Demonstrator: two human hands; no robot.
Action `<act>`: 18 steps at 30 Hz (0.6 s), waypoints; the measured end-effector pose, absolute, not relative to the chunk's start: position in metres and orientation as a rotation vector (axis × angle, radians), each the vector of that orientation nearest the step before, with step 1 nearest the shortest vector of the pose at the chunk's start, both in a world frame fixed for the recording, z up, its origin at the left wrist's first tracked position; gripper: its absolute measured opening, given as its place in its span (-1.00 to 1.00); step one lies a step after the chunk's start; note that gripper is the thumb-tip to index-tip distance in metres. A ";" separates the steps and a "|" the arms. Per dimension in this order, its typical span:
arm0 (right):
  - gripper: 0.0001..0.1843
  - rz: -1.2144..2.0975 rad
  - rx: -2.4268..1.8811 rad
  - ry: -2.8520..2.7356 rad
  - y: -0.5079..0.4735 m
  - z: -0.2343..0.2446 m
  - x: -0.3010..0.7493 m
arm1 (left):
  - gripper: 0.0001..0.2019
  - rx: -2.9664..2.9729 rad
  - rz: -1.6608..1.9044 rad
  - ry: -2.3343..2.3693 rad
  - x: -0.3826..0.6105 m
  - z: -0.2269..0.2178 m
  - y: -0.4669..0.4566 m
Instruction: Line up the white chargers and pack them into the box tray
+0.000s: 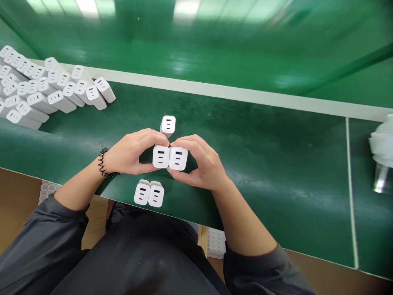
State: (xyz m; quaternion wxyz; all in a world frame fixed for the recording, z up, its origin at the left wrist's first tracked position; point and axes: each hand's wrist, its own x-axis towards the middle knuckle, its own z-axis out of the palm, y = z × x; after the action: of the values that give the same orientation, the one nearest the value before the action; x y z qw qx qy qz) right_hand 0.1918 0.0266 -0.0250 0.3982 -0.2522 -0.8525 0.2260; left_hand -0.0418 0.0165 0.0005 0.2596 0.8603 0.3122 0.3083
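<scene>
Between thumb and fingers, my left hand (135, 151) grips a white USB charger (161, 157), its port face turned up toward me. My right hand (202, 162) holds a second white charger (178, 159) the same way, and the two chargers touch side by side. Just beyond my fingertips stands a single charger (168, 124). Nearer to me, a pair of chargers (141, 193) stands close together by the table's front edge. Each port face shows one wider slot and two small ones. The lower bodies of the held chargers are hidden.
Many more white chargers (61, 101) lie grouped at the far left of the green table (276, 164). A pale ledge (215, 90) runs along the back, below a glossy green panel. At the right edge is a white, partly cut-off object (382, 141) with a shiny metal part.
</scene>
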 end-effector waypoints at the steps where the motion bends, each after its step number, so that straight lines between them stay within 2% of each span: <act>1: -0.49 0.566 -0.636 -2.157 0.027 -0.025 0.192 | -0.69 2.328 0.832 0.848 -0.042 0.000 0.017; 18: -0.53 0.508 -0.633 -2.177 0.028 -0.025 0.191 | -0.67 2.331 0.822 0.851 -0.043 0.000 0.017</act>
State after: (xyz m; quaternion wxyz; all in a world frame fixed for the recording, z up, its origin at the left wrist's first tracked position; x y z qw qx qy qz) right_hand 0.1910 0.0276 -0.0252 0.3978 -0.2498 -0.8597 0.2006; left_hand -0.0428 0.0172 0.0001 0.2606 0.8609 0.3141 0.3037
